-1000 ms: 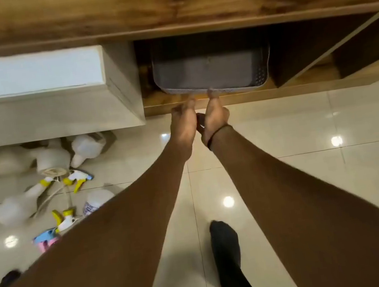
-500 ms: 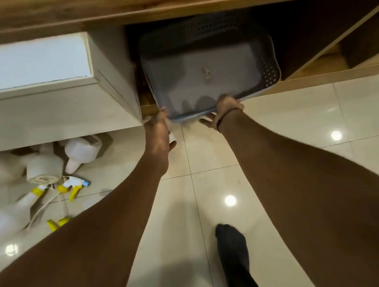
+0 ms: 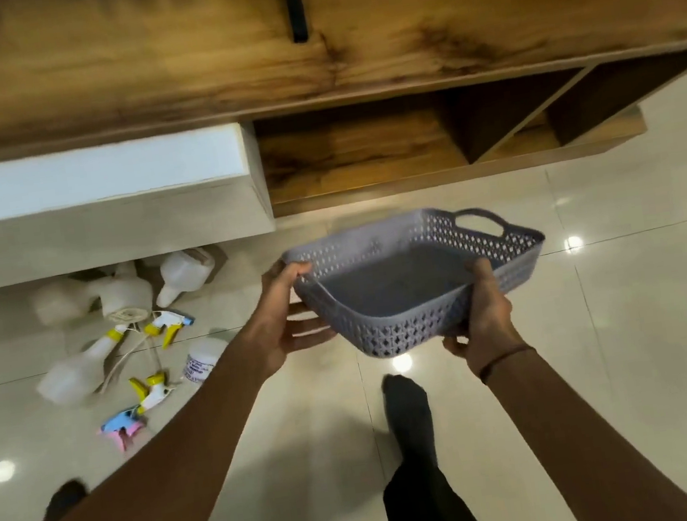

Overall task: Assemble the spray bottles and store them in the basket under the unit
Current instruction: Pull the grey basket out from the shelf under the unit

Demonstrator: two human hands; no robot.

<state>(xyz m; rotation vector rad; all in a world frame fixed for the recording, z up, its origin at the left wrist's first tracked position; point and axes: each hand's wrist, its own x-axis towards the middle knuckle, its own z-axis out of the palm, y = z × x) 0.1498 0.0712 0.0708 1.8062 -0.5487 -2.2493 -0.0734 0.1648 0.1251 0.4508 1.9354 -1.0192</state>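
While the spray parts lie loose on the floor (image 3: pixel 648 305) at far left, close under the white cabinet front (image 3: pixel 97 215), nothing is assembled yet: white bottles (image 3: pixel 79 372) on their sides, yellow trigger heads (image 3: pixel 167 324) and a blue-pink trigger head (image 3: pixel 120 424) apart from them, thin dip tubes trailing between. Bottles look like light, empty plastic, likely to roll on the tile; best taken round the body, the heads by the collar. Tubes are thin and bendy, so they need guiding into the neck.

Left hand (image 3: pixel 284 326) grips the basket (image 3: pixel 398 288) at its left rim, thumb over the edge, fingers beneath. Basket is grey perforated plastic, empty, held off the floor and tilted, clear of the open wooden shelf (image 3: pixel 353 157) under the unit. It looks light and fairly stiff, with a cut-out handle at the far end for carrying. Right hand (image 3: pixel 484 315) grips the near right corner, thumb inside the wall.

Floor is glossy pale tile with lamp reflections, slippery-looking. A dark-socked foot (image 3: pixel 405 401) stands at bottom centre. Wood-grain unit top (image 3: pixel 128 61) spans the upper frame.
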